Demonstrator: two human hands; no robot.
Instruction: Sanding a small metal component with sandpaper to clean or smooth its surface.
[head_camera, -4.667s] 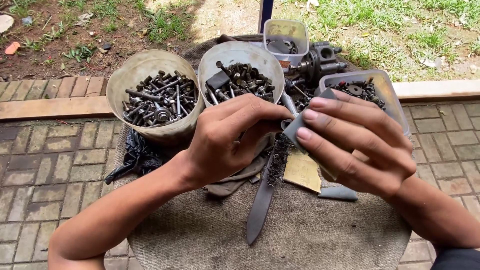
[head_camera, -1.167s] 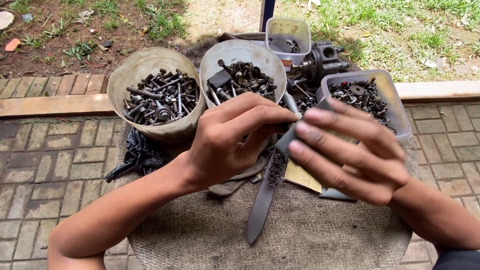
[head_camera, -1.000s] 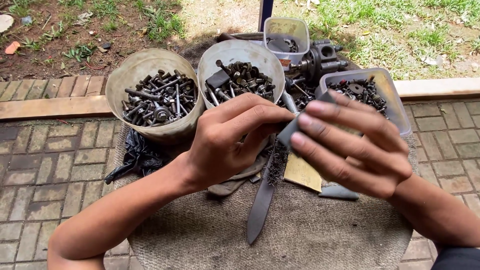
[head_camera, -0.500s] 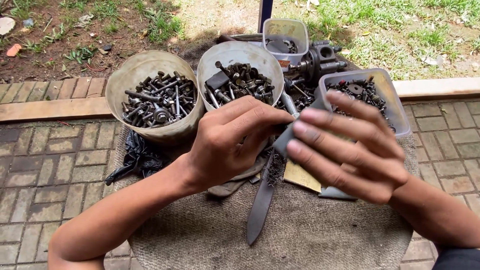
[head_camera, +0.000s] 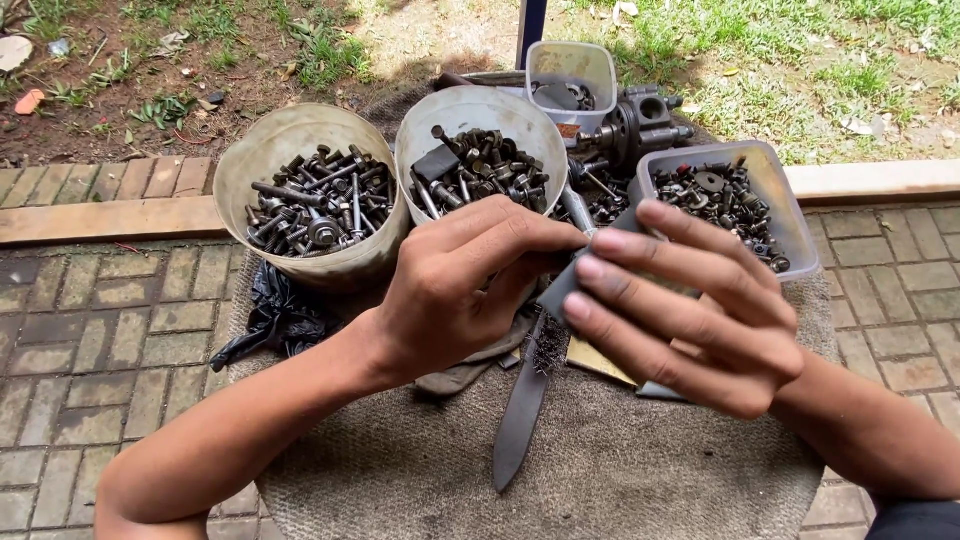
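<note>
Gripping 1 grey piece (head_camera: 560, 290), 2 hands, 4 tubs of hardware

Small dark grey block (head_camera: 562, 290), tilted, above burlap mat (head_camera: 620, 470)

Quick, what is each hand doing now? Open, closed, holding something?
Left hand: fingers curled, closed on something small that cannot be made out.
Right hand: fingers stretched flat, pressing a grey sheet.
</note>
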